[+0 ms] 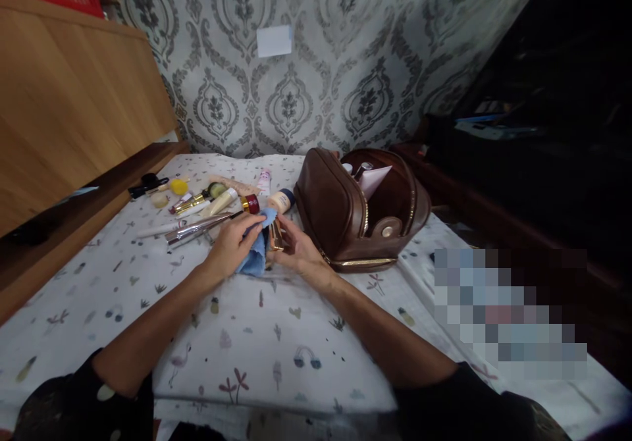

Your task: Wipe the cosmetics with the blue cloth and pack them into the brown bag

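Note:
My left hand [236,240] grips a blue cloth [253,258], its fingers pressing the upper edge against a small gold-brown shiny item. That gold-brown item [276,235] sits in my right hand [302,251], with fingers and thumb closed around its sides; its exact kind is unclear. Just behind the hands lie a beige jar with a dark lid [281,201] and a small dark red jar with a gold band [250,203]. To the right of my right hand stands a brown zip cosmetic bag [328,204], open, with a pale pink item [374,180] inside.
Left of the hands lie silver tubes [190,232], a cream tube [220,201], a yellow sponge [178,186], dark brushes [149,185] and a pink tube [264,181]. A wooden cabinet [79,92] borders the left; a patterned wall [291,99] rises behind the printed sheet [276,349].

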Demonstrator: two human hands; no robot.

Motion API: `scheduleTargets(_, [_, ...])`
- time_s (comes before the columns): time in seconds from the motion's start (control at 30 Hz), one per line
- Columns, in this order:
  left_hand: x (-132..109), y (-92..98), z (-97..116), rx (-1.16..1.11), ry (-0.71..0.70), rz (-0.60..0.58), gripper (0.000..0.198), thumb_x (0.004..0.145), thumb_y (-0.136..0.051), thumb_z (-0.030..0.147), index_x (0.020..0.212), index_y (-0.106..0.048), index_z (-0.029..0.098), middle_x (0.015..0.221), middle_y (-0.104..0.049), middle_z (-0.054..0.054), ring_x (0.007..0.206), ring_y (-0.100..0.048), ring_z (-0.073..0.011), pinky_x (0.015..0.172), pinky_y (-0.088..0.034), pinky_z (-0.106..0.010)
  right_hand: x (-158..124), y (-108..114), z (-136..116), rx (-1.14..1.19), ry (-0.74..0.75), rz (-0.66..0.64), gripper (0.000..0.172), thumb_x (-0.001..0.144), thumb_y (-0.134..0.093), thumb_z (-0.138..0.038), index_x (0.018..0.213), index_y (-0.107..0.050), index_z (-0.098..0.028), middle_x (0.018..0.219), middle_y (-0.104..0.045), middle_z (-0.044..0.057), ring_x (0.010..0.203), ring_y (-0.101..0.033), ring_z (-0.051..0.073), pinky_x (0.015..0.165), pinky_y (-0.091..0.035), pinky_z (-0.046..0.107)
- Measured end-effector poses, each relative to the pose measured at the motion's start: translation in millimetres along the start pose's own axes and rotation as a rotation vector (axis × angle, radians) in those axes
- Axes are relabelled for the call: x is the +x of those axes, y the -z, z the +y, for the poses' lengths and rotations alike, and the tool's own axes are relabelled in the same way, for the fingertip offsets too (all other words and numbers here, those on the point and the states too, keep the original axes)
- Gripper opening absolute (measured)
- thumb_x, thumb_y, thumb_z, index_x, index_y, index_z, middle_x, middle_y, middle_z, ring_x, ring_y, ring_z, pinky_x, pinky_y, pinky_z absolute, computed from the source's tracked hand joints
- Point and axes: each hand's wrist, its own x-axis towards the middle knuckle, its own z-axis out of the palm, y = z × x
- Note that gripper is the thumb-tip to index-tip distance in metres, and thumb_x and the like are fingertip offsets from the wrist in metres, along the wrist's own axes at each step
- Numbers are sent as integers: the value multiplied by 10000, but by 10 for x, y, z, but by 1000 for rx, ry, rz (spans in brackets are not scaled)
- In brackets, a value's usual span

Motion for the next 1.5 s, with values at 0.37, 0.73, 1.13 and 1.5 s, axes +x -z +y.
scheduleTargets(0.37, [23,8,-172,32,130,-140,279,950,-469,303,1026,-715,197,1026,-750,-83,964,-675,-255,906,-510,-402,-7,-2,-3,19,-31,-4,999,594,-907,-344,1481,-450,-288,1416,-546,91,1292,-519,262,1085,-458,442])
scheduleTargets(0.73, [44,147,100,-154,-10,-80,243,945,-513,303,999,-731,211,1084,-664,-84,1054,-623,-242,965,-496,-399,-8,-4,-104,25,17,-123,840,633,-891,-362,1386,-537,-243,1336,-612,80,1236,-577,273,1068,-471,423])
scheduleTargets(1.13, [134,364,45,-315,-50,-418,287,899,-610,451,926,-726,189,1047,-636,-87,978,-613,-229,929,-489,-374,9,62,12,-5,-26,-2,939,553,-933,-315,1388,-506,-278,1408,-541,90,1328,-508,275,1111,-431,463])
scheduleTargets(1.5, [153,401,-49,-384,25,-622,236,854,-634,388,770,-703,178,874,-629,-47,783,-606,-175,734,-481,-274,22,70,-10,-12,5,-11,864,547,-930,-291,1326,-554,-280,1323,-602,65,1262,-551,247,1069,-478,427])
